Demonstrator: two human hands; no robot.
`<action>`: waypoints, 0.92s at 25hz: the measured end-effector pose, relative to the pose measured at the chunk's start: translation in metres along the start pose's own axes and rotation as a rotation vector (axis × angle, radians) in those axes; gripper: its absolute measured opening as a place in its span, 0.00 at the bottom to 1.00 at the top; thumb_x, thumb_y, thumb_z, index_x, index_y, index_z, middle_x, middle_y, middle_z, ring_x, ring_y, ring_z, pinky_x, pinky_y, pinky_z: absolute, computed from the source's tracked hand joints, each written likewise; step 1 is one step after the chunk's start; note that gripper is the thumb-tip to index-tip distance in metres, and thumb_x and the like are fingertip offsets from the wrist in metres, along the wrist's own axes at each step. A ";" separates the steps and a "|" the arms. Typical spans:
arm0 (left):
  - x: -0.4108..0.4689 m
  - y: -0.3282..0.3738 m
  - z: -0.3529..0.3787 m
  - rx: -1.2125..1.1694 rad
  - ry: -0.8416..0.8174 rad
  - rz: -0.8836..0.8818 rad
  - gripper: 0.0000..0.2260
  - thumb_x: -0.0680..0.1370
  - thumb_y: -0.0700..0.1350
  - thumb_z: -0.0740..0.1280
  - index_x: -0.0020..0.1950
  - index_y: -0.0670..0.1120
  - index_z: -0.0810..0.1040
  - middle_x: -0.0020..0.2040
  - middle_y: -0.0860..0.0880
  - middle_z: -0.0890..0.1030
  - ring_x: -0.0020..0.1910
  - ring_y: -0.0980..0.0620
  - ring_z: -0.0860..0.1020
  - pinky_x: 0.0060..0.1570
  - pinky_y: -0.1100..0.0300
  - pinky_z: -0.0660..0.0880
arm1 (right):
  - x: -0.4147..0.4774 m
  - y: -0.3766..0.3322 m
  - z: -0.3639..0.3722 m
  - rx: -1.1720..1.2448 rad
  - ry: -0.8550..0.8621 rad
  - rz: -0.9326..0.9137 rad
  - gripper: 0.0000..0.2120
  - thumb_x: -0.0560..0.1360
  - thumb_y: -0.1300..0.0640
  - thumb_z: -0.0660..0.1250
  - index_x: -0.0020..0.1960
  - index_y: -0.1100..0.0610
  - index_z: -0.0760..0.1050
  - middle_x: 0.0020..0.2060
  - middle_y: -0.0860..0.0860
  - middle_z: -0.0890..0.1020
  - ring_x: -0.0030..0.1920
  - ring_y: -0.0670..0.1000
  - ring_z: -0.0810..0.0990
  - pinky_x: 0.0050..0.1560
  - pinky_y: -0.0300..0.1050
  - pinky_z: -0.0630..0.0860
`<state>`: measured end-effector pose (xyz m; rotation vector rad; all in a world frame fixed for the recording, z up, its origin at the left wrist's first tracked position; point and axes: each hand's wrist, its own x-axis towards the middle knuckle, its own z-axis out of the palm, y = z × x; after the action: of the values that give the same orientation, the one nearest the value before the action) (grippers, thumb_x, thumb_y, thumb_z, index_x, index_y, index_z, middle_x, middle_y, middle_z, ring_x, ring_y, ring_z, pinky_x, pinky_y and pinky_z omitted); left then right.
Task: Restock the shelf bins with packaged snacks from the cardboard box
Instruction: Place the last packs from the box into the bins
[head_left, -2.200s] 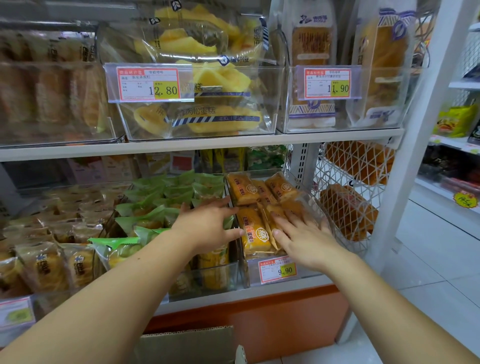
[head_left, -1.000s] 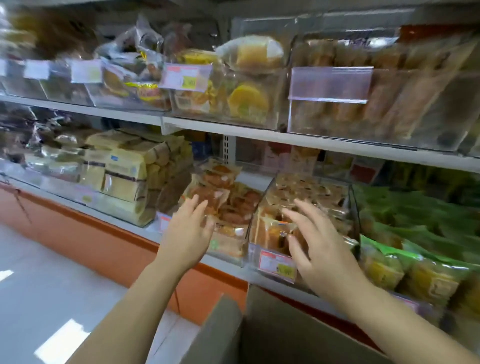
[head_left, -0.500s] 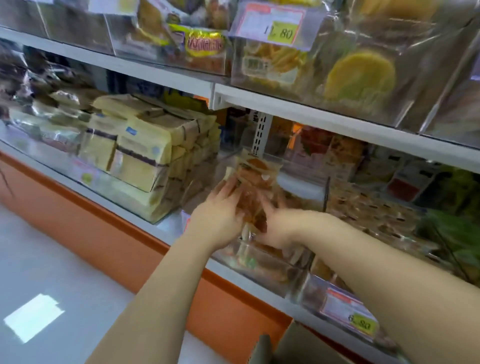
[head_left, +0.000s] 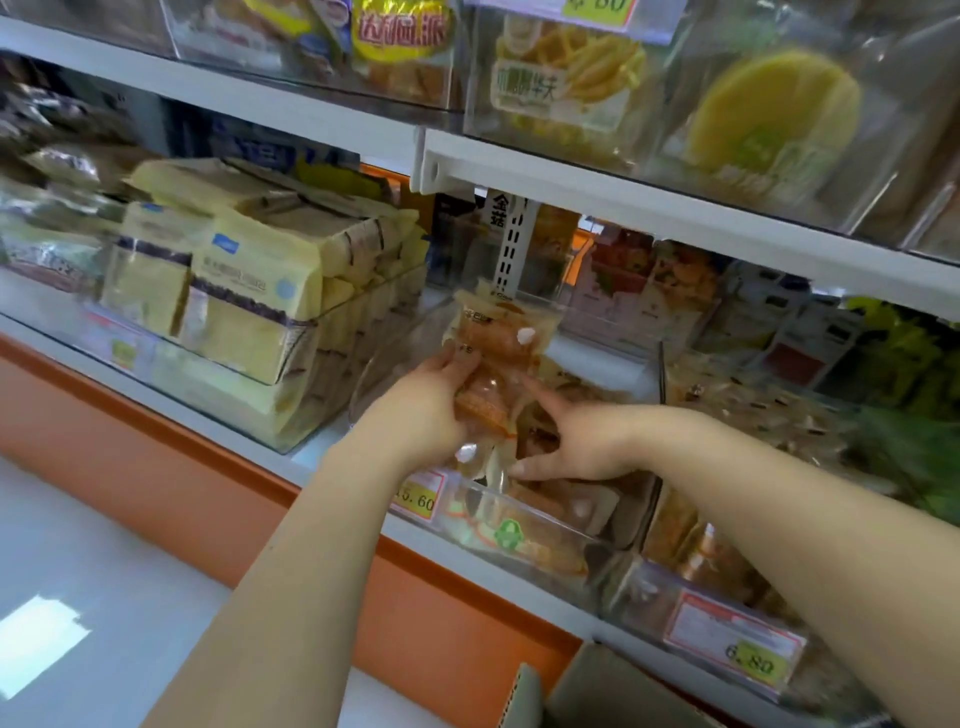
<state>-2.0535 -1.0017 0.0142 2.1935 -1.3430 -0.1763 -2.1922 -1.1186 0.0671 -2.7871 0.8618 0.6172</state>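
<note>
Here, left hand (head_left: 415, 410) around snack packet (head_left: 492, 340)

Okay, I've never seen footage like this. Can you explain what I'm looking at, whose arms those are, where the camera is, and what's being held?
There is no machine here. These are a person's two bare arms, filmed by one wide-angle camera worn on their head, looking forward and down. The person faces a shop shelf lined with clear bins of packaged snacks. The left hand grips an orange snack packet upright over a clear bin that holds similar packets. The right hand touches the packet's lower part with straight, spread fingers. To the left of that bin sit yellow packets. A price tag hangs at the bin's front. The open cardboard box shows at the bottom edge.
</note>
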 end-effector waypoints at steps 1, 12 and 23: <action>-0.008 -0.001 -0.008 -0.018 0.061 0.019 0.31 0.78 0.46 0.66 0.79 0.55 0.58 0.80 0.49 0.58 0.76 0.47 0.63 0.71 0.56 0.64 | -0.007 0.000 -0.002 -0.011 0.074 -0.043 0.45 0.75 0.37 0.64 0.78 0.43 0.35 0.75 0.52 0.64 0.70 0.54 0.69 0.70 0.47 0.66; -0.047 -0.036 -0.028 0.062 0.332 0.001 0.30 0.80 0.50 0.65 0.79 0.56 0.57 0.79 0.54 0.58 0.77 0.53 0.59 0.72 0.56 0.60 | -0.019 -0.040 0.026 0.124 0.189 -0.163 0.24 0.82 0.52 0.58 0.77 0.49 0.60 0.74 0.49 0.66 0.72 0.51 0.66 0.67 0.40 0.64; -0.035 -0.042 -0.012 0.022 0.228 -0.013 0.25 0.81 0.53 0.60 0.77 0.61 0.57 0.81 0.52 0.49 0.78 0.50 0.55 0.72 0.51 0.62 | -0.011 -0.032 0.004 0.323 0.403 -0.016 0.27 0.79 0.53 0.64 0.76 0.49 0.60 0.69 0.50 0.73 0.62 0.51 0.76 0.56 0.39 0.70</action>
<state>-2.0332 -0.9529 -0.0034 2.1658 -1.2092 0.0827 -2.1832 -1.0854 0.0690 -2.6465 0.9092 -0.0939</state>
